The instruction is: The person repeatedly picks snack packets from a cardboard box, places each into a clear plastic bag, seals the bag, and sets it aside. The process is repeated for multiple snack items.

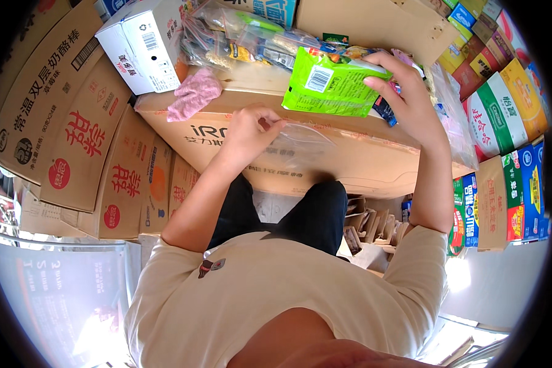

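My right hand [405, 92] grips a bright green printed packet [331, 92] by its right end, thumb against its face and fingers along the top. The packet is raised over the front edge of a large cardboard box [380, 165]. To its lower left, my left hand [249, 132] has thumb and forefinger pinched on the edge of a clear plastic bag [300, 144], which hangs against the box front. Past the left hand, a crumpled pink cloth [194, 95] lies over the box's edge.
Clear bags with small packets [233, 46] are heaped at the back of the box. A white carton [142, 49] stands back left. Tall brown cartons [73, 116] line the left side; colourful drink cartons [503, 104] are stacked right. Cardboard pieces [374, 224] lie on the floor.
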Available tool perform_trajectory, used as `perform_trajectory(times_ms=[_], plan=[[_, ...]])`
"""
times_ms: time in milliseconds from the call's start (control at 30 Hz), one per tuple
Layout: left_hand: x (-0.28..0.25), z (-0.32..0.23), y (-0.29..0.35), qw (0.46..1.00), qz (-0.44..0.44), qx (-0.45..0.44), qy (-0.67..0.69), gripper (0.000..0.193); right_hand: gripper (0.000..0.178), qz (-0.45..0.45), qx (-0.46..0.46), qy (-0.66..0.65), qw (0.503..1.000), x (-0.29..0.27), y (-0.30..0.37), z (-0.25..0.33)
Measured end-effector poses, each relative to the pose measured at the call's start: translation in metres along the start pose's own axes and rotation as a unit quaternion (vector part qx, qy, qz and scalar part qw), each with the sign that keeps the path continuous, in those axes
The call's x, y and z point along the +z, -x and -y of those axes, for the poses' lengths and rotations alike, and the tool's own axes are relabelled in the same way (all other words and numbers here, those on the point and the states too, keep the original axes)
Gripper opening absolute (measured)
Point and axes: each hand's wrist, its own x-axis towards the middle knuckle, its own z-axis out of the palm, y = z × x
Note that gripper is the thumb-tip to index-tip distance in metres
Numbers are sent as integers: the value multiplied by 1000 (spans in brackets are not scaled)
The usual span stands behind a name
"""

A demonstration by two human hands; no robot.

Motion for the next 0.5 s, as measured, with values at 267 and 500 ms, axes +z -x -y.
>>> perform_trajectory(times_ms=[267,500], plan=[[4,3,0,1000,-11,3,13,16,20,45,-11,-4,999,4,9,1],[3,5,-2,999,-18,-6,36,21,21,70,-25,126,989,14,12,24]])
